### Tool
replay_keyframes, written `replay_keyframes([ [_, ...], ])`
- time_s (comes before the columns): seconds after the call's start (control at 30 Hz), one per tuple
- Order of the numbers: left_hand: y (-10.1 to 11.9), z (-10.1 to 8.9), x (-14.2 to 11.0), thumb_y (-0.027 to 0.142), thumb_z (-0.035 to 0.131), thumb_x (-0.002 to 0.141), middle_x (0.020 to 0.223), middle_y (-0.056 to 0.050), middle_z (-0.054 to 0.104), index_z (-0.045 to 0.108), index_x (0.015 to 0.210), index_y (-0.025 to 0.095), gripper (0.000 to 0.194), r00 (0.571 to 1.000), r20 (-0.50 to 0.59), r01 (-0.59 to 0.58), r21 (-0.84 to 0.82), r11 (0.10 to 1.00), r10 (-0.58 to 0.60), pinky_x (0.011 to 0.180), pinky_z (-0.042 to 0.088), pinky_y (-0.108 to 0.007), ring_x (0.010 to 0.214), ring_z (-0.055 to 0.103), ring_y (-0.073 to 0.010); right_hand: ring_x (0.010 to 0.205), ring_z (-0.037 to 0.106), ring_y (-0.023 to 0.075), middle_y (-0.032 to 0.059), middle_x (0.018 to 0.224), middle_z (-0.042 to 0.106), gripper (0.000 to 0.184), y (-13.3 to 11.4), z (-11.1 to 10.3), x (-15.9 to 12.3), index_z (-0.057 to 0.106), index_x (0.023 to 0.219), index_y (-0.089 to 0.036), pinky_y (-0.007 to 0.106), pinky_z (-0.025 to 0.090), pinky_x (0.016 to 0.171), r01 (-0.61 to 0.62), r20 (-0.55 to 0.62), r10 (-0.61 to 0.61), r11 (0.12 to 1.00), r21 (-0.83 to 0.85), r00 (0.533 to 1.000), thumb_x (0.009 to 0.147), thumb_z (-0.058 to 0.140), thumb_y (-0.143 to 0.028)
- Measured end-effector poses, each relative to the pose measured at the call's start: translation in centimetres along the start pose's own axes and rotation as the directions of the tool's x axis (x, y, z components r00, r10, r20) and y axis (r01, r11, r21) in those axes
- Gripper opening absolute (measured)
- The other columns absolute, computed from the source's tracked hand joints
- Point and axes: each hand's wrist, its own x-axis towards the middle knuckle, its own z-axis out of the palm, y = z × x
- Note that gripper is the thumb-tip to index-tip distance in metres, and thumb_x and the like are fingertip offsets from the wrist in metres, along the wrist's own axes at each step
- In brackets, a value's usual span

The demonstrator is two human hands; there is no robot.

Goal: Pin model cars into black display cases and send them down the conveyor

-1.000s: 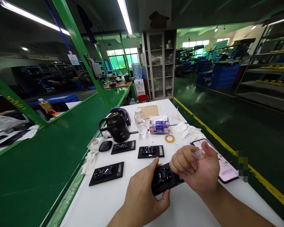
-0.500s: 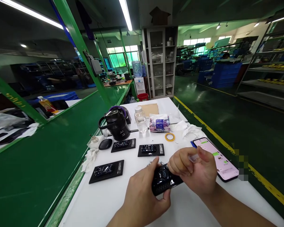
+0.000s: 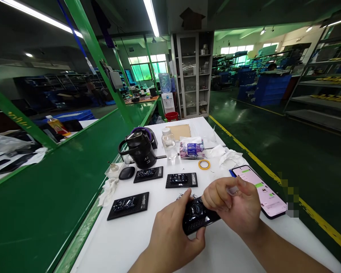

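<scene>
My left hand (image 3: pixel 174 229) grips the left end of a black carbon-patterned plaque (image 3: pixel 194 214) with a glossy dark model car raised on it. My right hand (image 3: pixel 233 203) is closed over the plaque's right end, its fingers curled against the surface. A small translucent plastic piece (image 3: pixel 232 190) shows between its thumb and fingers; the rest of it is hidden. Three similar plaques lie face up on the white table: a near-left plaque (image 3: pixel 127 206), a back-left plaque (image 3: pixel 148 174) and a plaque (image 3: pixel 181 180) just beyond my hands. Thin dark scraps (image 3: pixel 184 196) lie behind the held plaque.
A black jug (image 3: pixel 140 151), a clear bottle (image 3: pixel 168 144), a tissue pack (image 3: pixel 191 148) and a yellow tape roll (image 3: pixel 204 164) stand or lie farther back. A phone (image 3: pixel 260 191) lies at the right, near crumpled tissues (image 3: pixel 231 158). A black mouse (image 3: pixel 127 173) is at the left.
My right hand has shifted slightly left, and its fingers cover more of the translucent piece than a second ago. The phone's screen shows more around it. My left hand keeps its hold.
</scene>
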Motion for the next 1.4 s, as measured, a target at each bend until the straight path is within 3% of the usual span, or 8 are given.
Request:
replay_keyframes([
  [0.6, 0.0, -0.1, 0.0, 0.025, 0.062, 0.064, 0.105, -0.007, 0.072, 0.034, 0.139, 0.022, 0.080, 1.000, 0.010, -0.017, 0.000, 1.000, 0.017, 0.072, 0.063, -0.035, 0.086, 0.072, -0.0241, 0.044, 0.023, 0.0123, -0.0034, 0.047, 0.027, 0.053, 0.1, -0.3, 0.1, 0.035, 0.055, -0.020, 0.028, 0.023, 0.048, 0.000, 0.010, 0.000, 1.000, -0.023, 1.000, 0.096, 0.040, -0.053],
  [0.7, -0.1, 0.3, -0.2, 0.025, 0.063, 0.064, 0.109, -0.009, 0.071, 0.031, 0.141, 0.022, 0.084, 0.999, 0.048, -0.004, 0.003, 1.000, 0.004, 0.073, 0.063, -0.039, 0.090, 0.071, -0.0267, 0.049, 0.030, 0.0133, -0.0020, 0.052, 0.034, 0.056, 0.0, -0.4, -0.3, 0.039, 0.059, -0.019, 0.028, 0.025, 0.051, -0.086, 0.069, 0.100, 0.979, -0.186, 0.993, 0.099, 0.041, -0.058],
  [0.83, -0.3, 0.7, -0.1, 0.023, 0.064, 0.064, 0.112, -0.010, 0.070, 0.038, 0.138, 0.023, 0.078, 0.969, 0.232, 0.086, 0.007, 0.996, -0.085, 0.079, 0.061, -0.045, 0.094, 0.070, -0.0295, 0.062, 0.038, 0.0147, 0.0001, 0.068, 0.044, 0.048, 0.0, -0.5, -0.7, 0.048, 0.072, -0.018, 0.027, 0.030, 0.056, -0.248, 0.103, 0.347, 0.819, -0.517, 0.932, 0.096, 0.056, -0.059],
  [0.97, -1.0, -0.7, 0.6, 0.026, 0.068, 0.063, 0.113, -0.012, 0.068, 0.042, 0.139, 0.017, 0.081, 0.919, 0.372, 0.121, 0.044, 0.992, -0.129, 0.087, 0.058, -0.049, 0.099, 0.066, -0.0315, 0.067, 0.046, 0.0173, 0.0005, 0.072, 0.047, 0.048, -0.1, -2.9, 0.4, 0.048, 0.075, -0.020, 0.030, 0.041, 0.066, -0.216, -0.261, 0.076, 0.797, -0.564, 0.962, 0.093, 0.052, -0.065],
  [1.07, -1.5, -3.5, 1.3, 0.026, 0.071, 0.065, 0.121, -0.011, 0.065, 0.047, 0.137, 0.019, 0.076, 0.897, 0.431, 0.097, 0.030, 0.995, -0.101, 0.098, 0.053, -0.048, 0.110, 0.062, -0.0299, 0.082, 0.055, 0.0232, 0.0030, 0.078, 0.054, 0.049, -0.1, -6.6, 1.4, 0.051, 0.078, -0.022, 0.036, 0.045, 0.081, -0.249, -0.498, -0.131, 0.742, -0.623, 0.857, 0.088, 0.051, -0.070],
  [1.23, -3.1, -8.4, 0.3, 0.025, 0.071, 0.068, 0.122, -0.007, 0.066, 0.053, 0.134, 0.025, 0.069, 0.869, 0.472, 0.107, 0.120, 0.987, -0.152, 0.100, 0.052, -0.047, 0.113, 0.061, -0.0293, 0.087, 0.058, 0.0313, 0.0088, 0.079, 0.062, 0.045, 1.0, -10.4, 1.7, 0.057, 0.072, -0.020, 0.045, 0.042, 0.085, -0.448, -0.615, -0.113, 0.584, -0.677, 0.781, 0.081, 0.057, -0.064],
  [1.33, -5.3, -9.9, -2.8, 0.023, 0.071, 0.068, 0.124, -0.006, 0.066, 0.053, 0.134, 0.030, 0.069, 0.852, 0.474, 0.152, 0.180, 0.972, -0.221, 0.100, 0.054, -0.045, 0.116, 0.061, -0.0290, 0.097, 0.055, 0.0330, 0.0114, 0.098, 0.063, 0.043, 1.1, -9.6, 1.5, 0.060, 0.091, -0.018, 0.046, 0.040, 0.089, -0.480, -0.631, -0.181, 0.503, -0.719, 0.755, 0.078, 0.063, -0.058],
  [1.4, -7.2, -10.3, -5.3, 0.022, 0.070, 0.069, 0.126, -0.005, 0.065, 0.054, 0.134, 0.032, 0.068, 0.851, 0.461, 0.172, 0.207, 0.963, -0.251, 0.099, 0.055, -0.043, 0.116, 0.062, -0.0285, 0.108, 0.050, 0.0321, 0.0131, 0.119, 0.054, 0.054, 0.7, -8.0, 1.2, 0.054, 0.112, -0.018, 0.044, 0.038, 0.094, -0.411, -0.583, -0.375, 0.447, -0.795, 0.721, 0.075, 0.067, -0.055],
])
